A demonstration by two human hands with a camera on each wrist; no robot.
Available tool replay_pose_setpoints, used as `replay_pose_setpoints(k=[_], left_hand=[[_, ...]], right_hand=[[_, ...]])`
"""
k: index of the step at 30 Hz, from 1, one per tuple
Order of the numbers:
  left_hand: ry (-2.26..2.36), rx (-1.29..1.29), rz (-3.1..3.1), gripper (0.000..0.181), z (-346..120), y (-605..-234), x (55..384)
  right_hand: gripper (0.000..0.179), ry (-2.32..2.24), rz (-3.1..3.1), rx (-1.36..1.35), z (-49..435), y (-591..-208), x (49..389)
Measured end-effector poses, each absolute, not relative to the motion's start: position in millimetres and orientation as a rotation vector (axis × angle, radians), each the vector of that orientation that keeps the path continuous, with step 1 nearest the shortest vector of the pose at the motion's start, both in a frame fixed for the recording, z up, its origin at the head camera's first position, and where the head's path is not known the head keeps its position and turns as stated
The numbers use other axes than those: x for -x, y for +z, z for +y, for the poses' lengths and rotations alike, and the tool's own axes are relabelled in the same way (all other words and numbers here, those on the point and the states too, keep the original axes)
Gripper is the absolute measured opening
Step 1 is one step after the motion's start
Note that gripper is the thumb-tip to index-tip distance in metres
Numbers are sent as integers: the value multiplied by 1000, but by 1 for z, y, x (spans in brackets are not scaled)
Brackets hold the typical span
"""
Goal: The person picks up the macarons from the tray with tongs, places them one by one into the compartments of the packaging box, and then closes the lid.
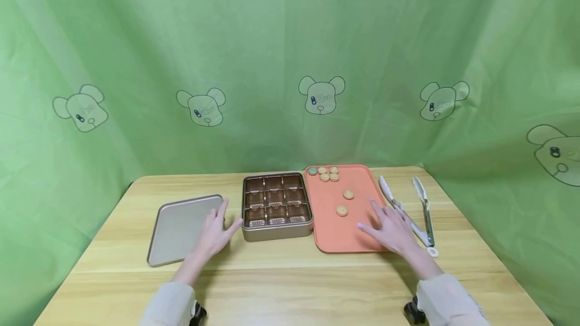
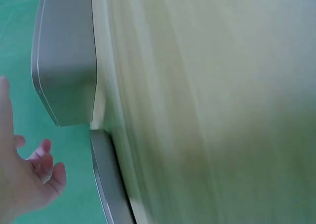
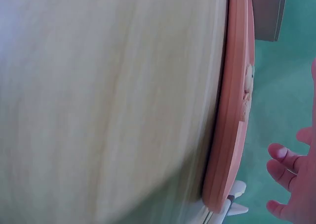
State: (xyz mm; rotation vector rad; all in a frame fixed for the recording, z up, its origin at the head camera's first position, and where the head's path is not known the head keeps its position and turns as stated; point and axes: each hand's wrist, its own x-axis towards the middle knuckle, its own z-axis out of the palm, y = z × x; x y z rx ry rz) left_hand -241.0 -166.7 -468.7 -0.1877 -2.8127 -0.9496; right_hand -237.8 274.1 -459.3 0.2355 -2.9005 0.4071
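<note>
My left hand is held with thumb and forefinger spread, between the flat metal lid and a square tin. Its thumb points at the tin's front left corner; whether it touches cannot be told. Inside the tin sits a brown plastic insert with several bare compartments. Over the right front part of a coral tray hovers my right hand, fingers apart and holding nothing. Two beige macarons, one farther back and one nearer, lie to the left of that hand.
A green macaron and several beige macarons are grouped at the tray's back left. Tongs with white tips lie open right of the tray, partly behind my right hand. A green curtain hangs behind the wooden table.
</note>
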Motion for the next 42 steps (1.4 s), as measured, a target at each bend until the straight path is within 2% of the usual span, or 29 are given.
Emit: replay_pose_setpoints(k=[13, 29, 37, 42], left_hand=[[-941, 255, -2851, 80, -144, -475, 250], [-1001, 224, -2895, 82, -137, -479, 256], [-957, 219, -2888, 82, -137, -479, 256], [-938, 211, -2906, 83, -138, -478, 256]], right_hand=[[87, 497, -2956, -120, 299, -461, 229], [88, 451, -2960, -8, 332, -462, 225], [104, 568, -3041, 249, 346, -458, 218], [108, 685, -3059, 382, 354, -459, 214]])
